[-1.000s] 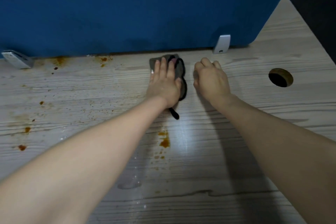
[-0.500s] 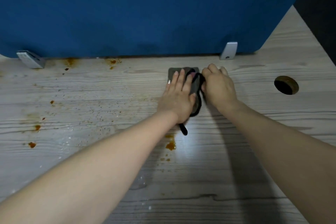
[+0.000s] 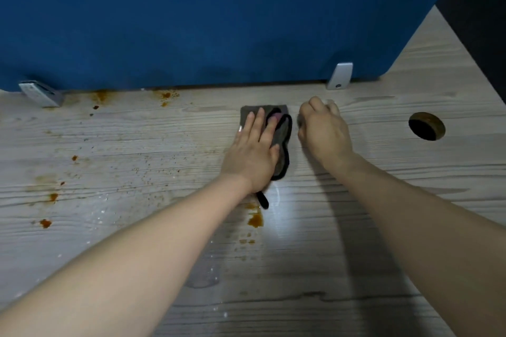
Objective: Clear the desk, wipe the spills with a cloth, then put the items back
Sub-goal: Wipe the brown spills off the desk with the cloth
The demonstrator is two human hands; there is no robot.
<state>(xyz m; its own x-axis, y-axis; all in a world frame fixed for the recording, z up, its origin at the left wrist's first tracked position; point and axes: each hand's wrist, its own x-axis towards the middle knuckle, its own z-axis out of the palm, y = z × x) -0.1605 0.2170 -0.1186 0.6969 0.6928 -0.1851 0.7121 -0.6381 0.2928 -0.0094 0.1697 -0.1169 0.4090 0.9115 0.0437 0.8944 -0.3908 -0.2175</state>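
Head view, left to right: orange stains (image 3: 45, 223) mark the desk (image 3: 383, 268) at left of frame, and more stains (image 3: 255, 220) lie at centre, just below the cloth. Your left hand (image 3: 253, 152) presses flat, fingers straight, on the grey cloth (image 3: 282, 134) at upper centre. Your right hand (image 3: 323, 131), just beside it, is curled; whether it holds anything cannot be told. The wiping step appears under way. Next, draw the cloth down across the centre stains. No writing is legible.
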